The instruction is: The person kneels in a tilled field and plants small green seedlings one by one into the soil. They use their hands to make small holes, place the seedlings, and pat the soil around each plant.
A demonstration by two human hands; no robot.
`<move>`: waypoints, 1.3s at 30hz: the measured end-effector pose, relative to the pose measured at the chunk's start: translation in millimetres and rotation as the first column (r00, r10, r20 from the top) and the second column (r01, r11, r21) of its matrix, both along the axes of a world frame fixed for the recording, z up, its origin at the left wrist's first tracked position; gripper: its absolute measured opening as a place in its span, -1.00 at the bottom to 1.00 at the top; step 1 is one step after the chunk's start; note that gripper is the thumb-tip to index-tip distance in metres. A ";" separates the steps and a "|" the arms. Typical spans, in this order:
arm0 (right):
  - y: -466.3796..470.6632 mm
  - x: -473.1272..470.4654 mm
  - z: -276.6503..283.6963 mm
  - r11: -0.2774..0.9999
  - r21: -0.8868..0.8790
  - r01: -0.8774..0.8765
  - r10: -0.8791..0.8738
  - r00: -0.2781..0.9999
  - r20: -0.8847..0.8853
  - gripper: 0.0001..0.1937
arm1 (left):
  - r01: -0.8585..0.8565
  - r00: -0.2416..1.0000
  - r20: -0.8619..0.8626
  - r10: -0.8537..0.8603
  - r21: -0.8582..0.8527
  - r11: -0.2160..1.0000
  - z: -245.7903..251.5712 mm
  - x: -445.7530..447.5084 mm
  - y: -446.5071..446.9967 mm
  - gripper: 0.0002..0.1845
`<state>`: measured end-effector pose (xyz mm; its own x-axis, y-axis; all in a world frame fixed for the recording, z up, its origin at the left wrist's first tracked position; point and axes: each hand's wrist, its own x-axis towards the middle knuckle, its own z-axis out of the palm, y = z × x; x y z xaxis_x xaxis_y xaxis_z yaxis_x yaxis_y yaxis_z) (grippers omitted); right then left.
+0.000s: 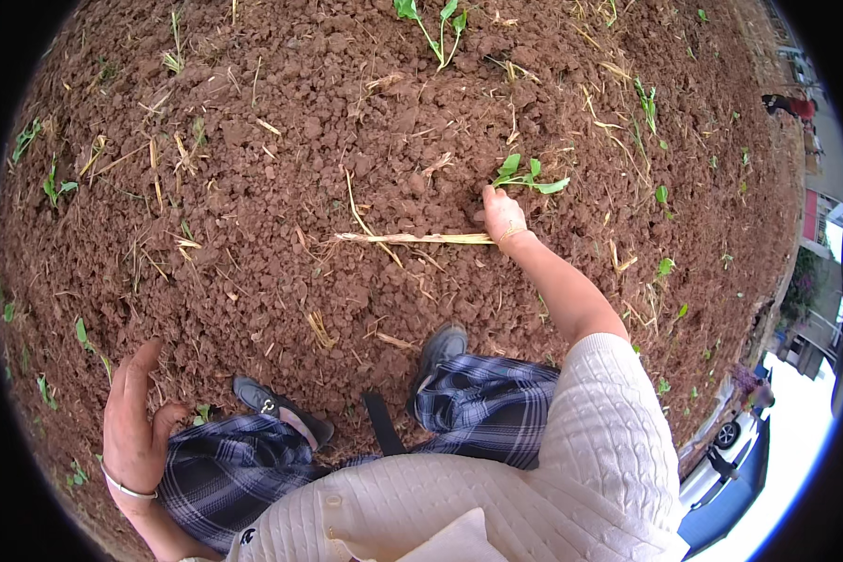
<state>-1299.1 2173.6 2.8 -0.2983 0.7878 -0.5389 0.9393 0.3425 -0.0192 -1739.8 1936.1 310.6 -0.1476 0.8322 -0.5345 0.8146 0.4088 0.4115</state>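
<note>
My right hand (502,211) reaches down to the reddish-brown soil, its fingertips at the base of a leafy green seedling (530,179). Whether the fingers grip the stem or press the soil beside it cannot be told. A dry straw stalk (428,239) lies on the soil with one end at my right wrist. My left hand (135,421) hangs over the lower left, its fingers apart and nothing in it. Close by its fingers stands a small seedling (84,337).
Another seedling (440,42) stands farther up in the soil, with several more at both sides. My shoes (446,344) rest on the ground below. Straw bits lie scattered. At the far right are a parked white vehicle (723,456) and a person (748,386).
</note>
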 end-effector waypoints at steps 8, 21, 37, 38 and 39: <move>19.1 2.5 -22.7 0.997 0.006 -0.080 0.078 0.978 0.193 -0.81 | 0.012 1.000 -0.022 -0.011 0.059 0.998 0.5 2.8 2.1 -0.34; -6.9 -9.3 -49.4 0.997 -0.082 0.004 0.012 0.979 0.203 -0.77 | 0.005 1.000 -0.007 -0.005 0.039 0.999 9.5 -3.7 -5.9 -0.34; 13.2 -30.7 34.2 0.982 -0.180 -0.062 0.094 0.980 0.176 -0.78 | 0.214 0.976 0.044 -0.213 -0.019 0.977 -14.4 -8.4 0.8 -0.38; 41.5 -5.0 14.3 0.970 -0.205 -0.127 0.152 0.982 0.108 -0.77 | 0.308 0.951 0.033 -0.308 0.005 0.951 -31.9 -11.0 10.2 -0.40; 64.5 -12.2 31.9 0.971 -0.187 -0.147 0.170 0.979 0.115 -0.74 | 0.386 0.923 0.008 -0.386 0.018 0.922 -51.9 -15.0 16.9 -0.42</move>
